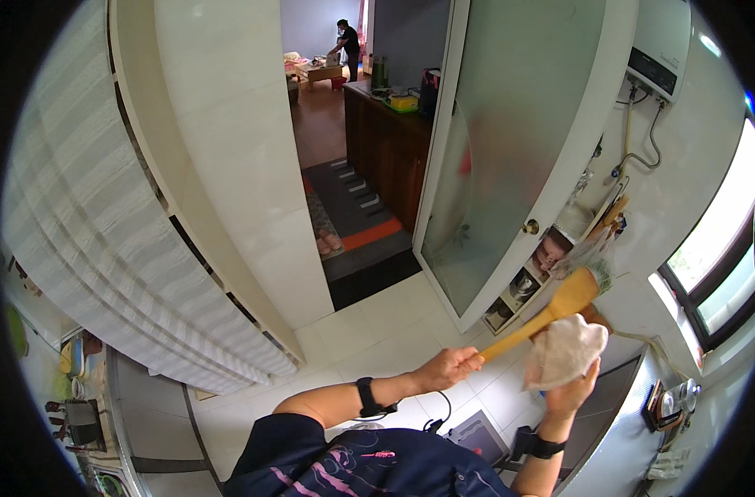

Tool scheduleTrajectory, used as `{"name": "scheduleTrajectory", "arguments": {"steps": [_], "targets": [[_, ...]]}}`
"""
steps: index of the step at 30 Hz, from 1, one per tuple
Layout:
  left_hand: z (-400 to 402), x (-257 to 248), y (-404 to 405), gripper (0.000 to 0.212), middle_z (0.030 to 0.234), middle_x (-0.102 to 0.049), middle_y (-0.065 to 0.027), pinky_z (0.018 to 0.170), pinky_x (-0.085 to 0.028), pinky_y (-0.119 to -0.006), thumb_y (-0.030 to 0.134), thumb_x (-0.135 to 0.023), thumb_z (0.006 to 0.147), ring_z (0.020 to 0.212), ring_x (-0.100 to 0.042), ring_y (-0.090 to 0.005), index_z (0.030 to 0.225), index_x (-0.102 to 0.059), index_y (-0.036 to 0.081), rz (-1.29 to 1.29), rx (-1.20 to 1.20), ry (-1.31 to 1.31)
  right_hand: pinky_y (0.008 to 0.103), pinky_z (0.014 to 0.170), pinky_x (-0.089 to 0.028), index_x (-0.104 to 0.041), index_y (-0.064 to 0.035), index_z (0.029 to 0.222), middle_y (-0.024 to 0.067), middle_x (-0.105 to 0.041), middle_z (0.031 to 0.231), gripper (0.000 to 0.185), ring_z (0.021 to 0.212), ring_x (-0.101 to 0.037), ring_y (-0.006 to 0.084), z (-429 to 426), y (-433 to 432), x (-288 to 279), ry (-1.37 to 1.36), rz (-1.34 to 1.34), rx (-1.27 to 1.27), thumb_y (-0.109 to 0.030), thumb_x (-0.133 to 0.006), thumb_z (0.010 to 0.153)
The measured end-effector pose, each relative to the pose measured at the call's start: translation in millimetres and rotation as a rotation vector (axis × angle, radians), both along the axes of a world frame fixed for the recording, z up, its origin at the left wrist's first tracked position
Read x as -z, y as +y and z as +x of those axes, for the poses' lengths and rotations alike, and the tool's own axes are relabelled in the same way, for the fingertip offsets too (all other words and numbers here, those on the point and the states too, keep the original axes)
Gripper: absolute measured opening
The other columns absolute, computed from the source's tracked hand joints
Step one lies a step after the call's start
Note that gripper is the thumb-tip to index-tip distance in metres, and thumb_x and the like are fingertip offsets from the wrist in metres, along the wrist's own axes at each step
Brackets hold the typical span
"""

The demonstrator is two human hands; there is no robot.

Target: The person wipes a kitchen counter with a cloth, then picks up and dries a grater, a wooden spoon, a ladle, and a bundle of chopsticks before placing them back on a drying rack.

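My left hand grips the end of the handle of a wooden spatula. The spatula slants up to the right, its broad blade at the far end. A pale, off-white cloth is held in my right hand, draped over the fingers. The cloth lies close beside the spatula's shaft, below the blade; whether they touch is hard to tell. Part of a brown object shows behind the cloth, too covered to identify. Both hands are raised above the tiled floor.
A frosted glass door stands open ahead, beside a narrow shelf rack. At right are a counter with a glass pot and a window. A striped curtain hangs left. Another person stands in the far room.
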State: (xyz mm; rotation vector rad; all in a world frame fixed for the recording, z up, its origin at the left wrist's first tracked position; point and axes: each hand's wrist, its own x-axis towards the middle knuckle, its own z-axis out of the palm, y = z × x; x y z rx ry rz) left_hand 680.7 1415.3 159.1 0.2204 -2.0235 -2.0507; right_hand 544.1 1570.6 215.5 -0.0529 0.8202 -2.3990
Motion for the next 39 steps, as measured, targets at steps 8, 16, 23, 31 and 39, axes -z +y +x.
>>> {"name": "scheduleTrajectory", "arguments": {"steps": [8,16,23,31,39], "targets": [[-11,-1,51,0.037,0.045,-0.029,0.0051,0.038,-0.024,-0.018,0.034,-0.032,0.083,0.041,-0.028,-0.004,0.064,-0.045,0.005,0.159,0.299,-0.163,0.0381,0.088,-0.027,-0.036,-0.0063,0.112,0.0089,-0.04,0.112,0.047,0.103,-0.037,0.0258,-24,11,-4,0.141,-0.134,0.087,-0.038,-0.036,0.077],[-34,8,67,0.039,0.044,-0.032,0.0034,0.032,-0.024,-0.018,0.039,-0.03,0.082,0.034,-0.029,-0.0049,0.074,-0.046,0.003,0.393,0.629,-0.416,0.0328,0.075,-0.039,-0.044,-0.006,0.097,0.0076,-0.049,0.09,0.027,0.085,-0.048,0.019,-64,55,-10,0.355,-0.385,0.013,-0.021,-0.043,0.075],[-52,10,120,0.049,0.07,-0.052,-0.0099,0.06,-0.041,-0.029,0.047,-0.036,0.076,0.067,-0.053,-0.0225,0.101,-0.042,0.006,-0.399,0.181,-0.137,0.0197,0.04,-0.037,-0.034,-0.0125,0.066,-0.0007,-0.039,0.055,0.032,0.046,-0.04,0.0071,-94,76,-9,0.495,-0.221,0.21,-0.041,-0.043,0.076],[-78,20,145,0.036,0.057,-0.047,-0.0099,0.05,-0.038,-0.029,0.037,-0.033,0.082,0.052,-0.048,-0.0213,0.094,-0.045,0.004,-0.24,0.276,-0.255,0.0177,0.04,-0.037,-0.038,-0.0137,0.072,-0.003,-0.038,0.058,0.032,0.047,-0.04,0.0065,-114,95,10,0.287,-0.14,0.091,-0.045,-0.039,0.076],[-88,10,173,0.039,0.059,-0.048,-0.0084,0.053,-0.038,-0.028,0.035,-0.032,0.083,0.055,-0.046,-0.0154,0.08,-0.047,-0.001,-0.241,0.009,-0.11,0.0265,0.06,-0.044,-0.038,-0.0048,0.092,0.0073,-0.046,0.078,0.055,0.071,-0.05,0.0164,-64,91,48,0.294,0.086,-0.11,-0.056,-0.031,0.073]]}}
